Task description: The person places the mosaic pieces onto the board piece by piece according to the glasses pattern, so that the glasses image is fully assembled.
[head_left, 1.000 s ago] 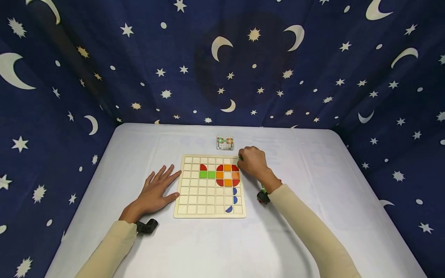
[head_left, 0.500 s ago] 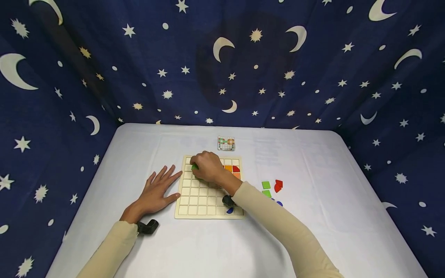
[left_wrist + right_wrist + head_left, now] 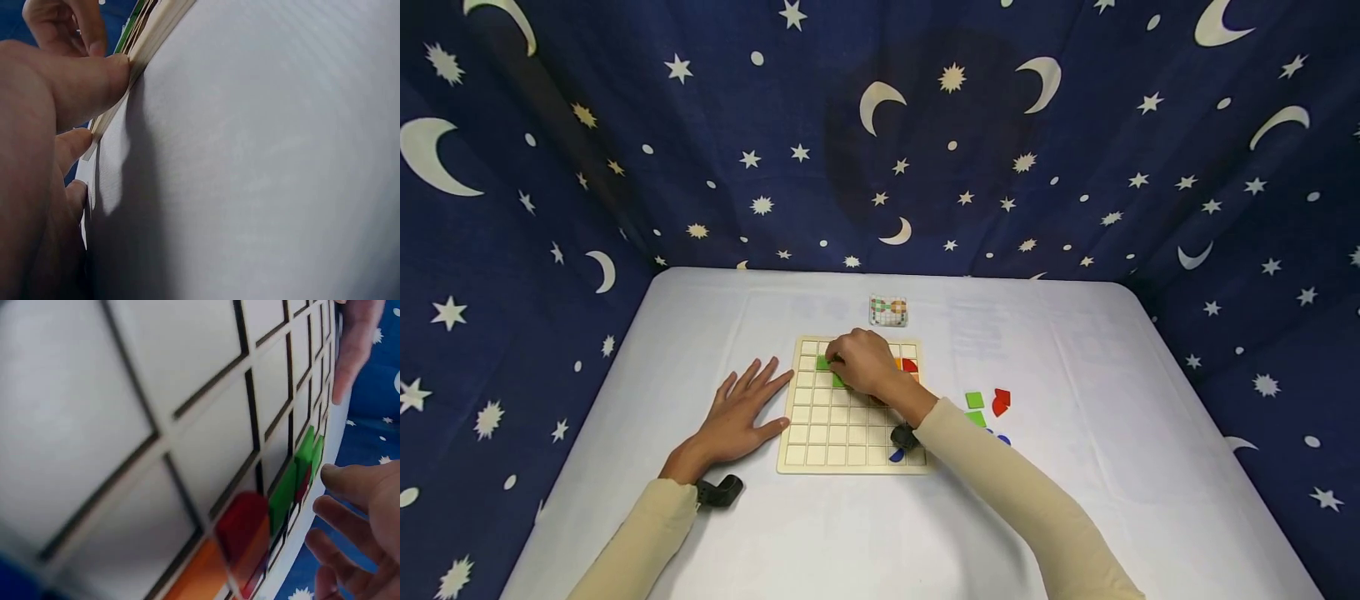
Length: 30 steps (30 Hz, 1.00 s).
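A cream grid board point(image 3: 816, 457) lies on the white table. My left hand point(image 3: 733, 421) is spread flat beside it. In the left wrist view its thumb point(image 3: 94, 78) and fingers touch the board's edge. My right hand point(image 3: 867, 365) is over the board's upper middle, covering part of the pattern. Its fingers are loosely bent beside a green square tile point(image 3: 822, 363) set in the upper left cells; nothing shows between them in the right wrist view. Another green tile point(image 3: 838, 381) sits diagonally below. A red quarter-circle point(image 3: 910, 365) and a blue half-circle point(image 3: 897, 455) also lie in cells.
Right of the board lie loose green squares point(image 3: 974, 400), red pieces point(image 3: 1002, 402) and partly hidden blue pieces point(image 3: 1003, 440). A small pattern card point(image 3: 888, 311) rests behind the board. A dark blue star-and-moon curtain point(image 3: 880, 167) surrounds the table's back and sides.
My right hand has swung left from the board's upper right corner with a green tile, which now lies in an upper left cell, released. My left hand stays put.
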Motion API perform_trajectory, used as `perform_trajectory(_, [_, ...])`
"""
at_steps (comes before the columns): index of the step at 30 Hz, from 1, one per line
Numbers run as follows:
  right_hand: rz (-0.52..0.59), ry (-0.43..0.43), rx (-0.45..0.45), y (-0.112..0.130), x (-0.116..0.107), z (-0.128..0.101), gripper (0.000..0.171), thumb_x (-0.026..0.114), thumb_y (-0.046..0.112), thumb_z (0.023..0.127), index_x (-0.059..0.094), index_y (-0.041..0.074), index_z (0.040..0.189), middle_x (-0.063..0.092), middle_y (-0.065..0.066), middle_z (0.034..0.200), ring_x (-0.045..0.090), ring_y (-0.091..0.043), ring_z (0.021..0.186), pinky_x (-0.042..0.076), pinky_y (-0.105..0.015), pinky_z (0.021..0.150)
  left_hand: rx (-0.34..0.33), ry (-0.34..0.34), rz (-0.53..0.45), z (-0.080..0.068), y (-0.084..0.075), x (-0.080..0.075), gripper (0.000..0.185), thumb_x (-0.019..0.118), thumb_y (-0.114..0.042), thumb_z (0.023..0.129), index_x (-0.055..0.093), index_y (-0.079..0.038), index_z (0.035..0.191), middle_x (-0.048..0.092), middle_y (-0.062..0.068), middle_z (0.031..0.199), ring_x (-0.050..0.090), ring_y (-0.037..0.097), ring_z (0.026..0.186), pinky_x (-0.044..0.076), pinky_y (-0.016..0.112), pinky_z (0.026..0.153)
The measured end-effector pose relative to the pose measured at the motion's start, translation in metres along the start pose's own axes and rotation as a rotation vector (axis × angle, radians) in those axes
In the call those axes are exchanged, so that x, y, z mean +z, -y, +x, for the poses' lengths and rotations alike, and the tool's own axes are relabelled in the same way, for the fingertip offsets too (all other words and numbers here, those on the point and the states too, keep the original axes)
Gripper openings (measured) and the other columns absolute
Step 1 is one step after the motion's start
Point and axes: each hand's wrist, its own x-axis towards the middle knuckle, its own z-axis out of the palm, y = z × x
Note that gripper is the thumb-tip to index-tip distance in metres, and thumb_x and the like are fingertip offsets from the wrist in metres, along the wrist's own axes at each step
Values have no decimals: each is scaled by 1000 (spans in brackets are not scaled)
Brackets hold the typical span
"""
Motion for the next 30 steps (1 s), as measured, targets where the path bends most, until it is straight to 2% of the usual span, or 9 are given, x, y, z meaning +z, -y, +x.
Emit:
perform_trajectory(4, [42, -74, -3, -10, -5, -13, 10, 73, 18, 90, 79, 18, 97, 73, 3, 98, 62, -18, 84, 50, -34, 78, -5, 2, -1, 0, 0, 1, 73, 66, -39, 93, 33, -18, 155, 16, 12, 163, 6, 36, 148, -1, 60, 112])
perform_trajectory(9, [62, -128, 11, -27, -11, -40, 11, 75, 17, 88, 78, 15, 98, 72, 1, 97, 62, -19, 85, 50, -36, 76, -6, -6, -5, 1, 1, 2, 73, 66, -39, 92, 34, -18, 155, 17, 12, 162, 6, 35, 148, -1, 60, 112])
perform_trajectory(18, [96, -159, 166, -58, -22, -93, 11, 76, 15, 85, 78, 12, 96, 72, 1, 94, 59, -17, 82, 48, -36, 78, -10, -4, -2, 0, 0, 1, 73, 65, -40, 93, 34, -19, 155, 16, 12, 162, 6, 35, 148, -1, 60, 112])
perform_trajectory(25, [102, -174, 259, -79, -29, -133, 15, 78, 14, 84, 77, 10, 98, 71, -3, 99, 64, -22, 91, 53, -40, 78, -12, 2, 4, -1, 0, 1, 73, 64, -41, 93, 33, -19, 155, 16, 12, 163, 6, 35, 148, -1, 59, 113])
perform_trajectory(30, [95, -147, 352, -91, -38, -160, 20, 79, 18, 84, 76, 10, 102, 69, -5, 105, 62, -24, 94, 53, -42, 75, -12, 4, 6, -1, 0, 1, 73, 64, -41, 93, 33, -19, 155, 16, 12, 163, 5, 35, 148, -1, 59, 113])
